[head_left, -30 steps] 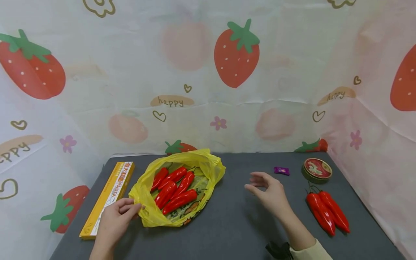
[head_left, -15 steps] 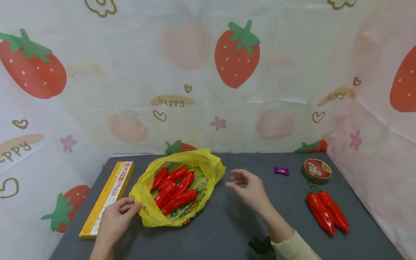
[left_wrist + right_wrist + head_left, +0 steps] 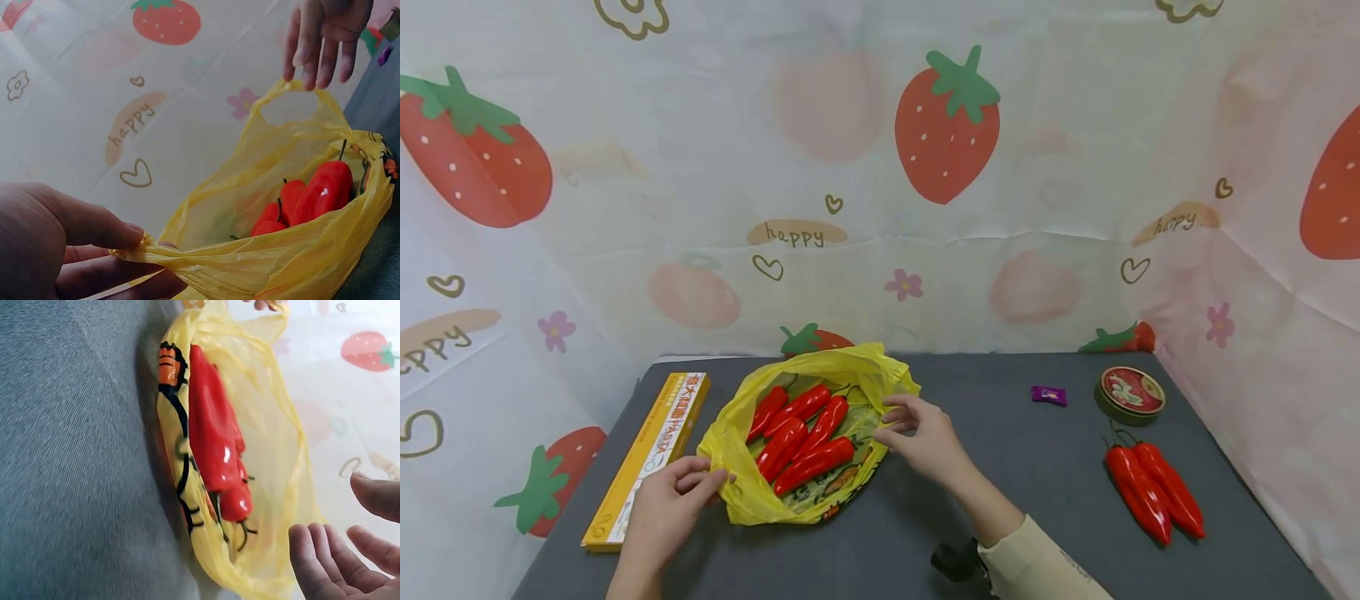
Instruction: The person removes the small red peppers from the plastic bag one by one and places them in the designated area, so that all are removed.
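Note:
A yellow plastic bag (image 3: pixel 747 498) lies on the table with its mouth spread wide, several red chili peppers (image 3: pixel 815 465) inside. My left hand (image 3: pixel 658 510) pinches the bag's left rim between thumb and fingers; the left wrist view shows the gathered plastic there. At the opposite rim hovers my right hand (image 3: pixel 927 440). In the right wrist view its thumb (image 3: pixel 378 495) stands apart from the fingers, with nothing between them. Whether those fingertips touch the bag cannot be told. Parts of the peppers are hidden by the bag's near wall in the left wrist view.
Left of the bag is a yellow and white pasta box (image 3: pixel 647 458). Toward the right lie two red chili peppers (image 3: pixel 1153 490), with a round tin (image 3: pixel 1131 393) behind them and a small purple packet (image 3: pixel 1048 396) beside the tin. A strawberry-print cloth (image 3: pixel 947 275) hangs behind the table.
My right hand has moved left across the table to the bag's right rim. My left hand keeps its pinch on the opposite rim, and the bag stays in place.

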Action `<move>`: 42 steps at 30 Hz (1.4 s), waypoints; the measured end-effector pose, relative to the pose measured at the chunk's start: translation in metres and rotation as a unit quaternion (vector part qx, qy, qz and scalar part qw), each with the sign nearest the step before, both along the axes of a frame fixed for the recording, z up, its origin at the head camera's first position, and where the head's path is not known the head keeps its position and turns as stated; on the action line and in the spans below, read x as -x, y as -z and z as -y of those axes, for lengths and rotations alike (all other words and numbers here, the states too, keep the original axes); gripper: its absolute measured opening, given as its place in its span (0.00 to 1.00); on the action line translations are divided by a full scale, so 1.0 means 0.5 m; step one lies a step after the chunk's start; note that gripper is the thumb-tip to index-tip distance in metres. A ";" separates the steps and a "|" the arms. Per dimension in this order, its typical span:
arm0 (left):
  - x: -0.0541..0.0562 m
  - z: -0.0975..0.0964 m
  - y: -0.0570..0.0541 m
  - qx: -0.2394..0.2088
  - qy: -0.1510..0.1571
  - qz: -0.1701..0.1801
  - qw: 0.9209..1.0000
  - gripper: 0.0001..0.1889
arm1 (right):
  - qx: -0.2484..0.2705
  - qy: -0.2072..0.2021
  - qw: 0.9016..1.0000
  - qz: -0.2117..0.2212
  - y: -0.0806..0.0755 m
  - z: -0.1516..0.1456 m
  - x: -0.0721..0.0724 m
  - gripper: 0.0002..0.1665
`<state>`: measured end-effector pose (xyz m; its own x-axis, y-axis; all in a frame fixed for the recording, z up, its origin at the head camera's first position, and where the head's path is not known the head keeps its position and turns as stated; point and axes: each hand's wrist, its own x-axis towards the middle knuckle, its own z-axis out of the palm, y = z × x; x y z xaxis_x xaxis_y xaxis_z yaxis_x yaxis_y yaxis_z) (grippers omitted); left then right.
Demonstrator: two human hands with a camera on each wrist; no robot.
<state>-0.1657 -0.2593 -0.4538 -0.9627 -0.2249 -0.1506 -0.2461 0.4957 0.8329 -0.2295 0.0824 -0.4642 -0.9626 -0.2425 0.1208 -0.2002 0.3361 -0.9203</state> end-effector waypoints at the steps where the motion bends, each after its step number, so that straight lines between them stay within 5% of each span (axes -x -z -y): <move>1: -0.001 -0.001 0.000 0.001 0.001 -0.001 1.000 0.21 | 0.004 -0.009 1.000 0.005 0.002 0.006 0.003 0.29; 15: -0.007 -0.003 -0.004 0.011 -0.002 -0.002 1.000 0.19 | 0.054 -0.055 0.990 0.120 0.050 0.084 0.040 0.36; 27: -0.005 -0.001 -0.002 0.016 0.002 0.000 1.000 0.21 | -0.005 -0.042 0.991 0.127 0.095 0.118 0.045 0.35; 36: -0.004 -0.002 0.002 0.015 0.000 0.002 1.000 0.20 | -0.031 -0.092 0.986 0.138 0.117 0.118 0.052 0.49; 42: -0.002 -0.004 0.002 0.023 0.001 -0.001 1.000 0.20 | -0.039 -0.087 0.982 0.161 0.113 0.118 0.051 0.40</move>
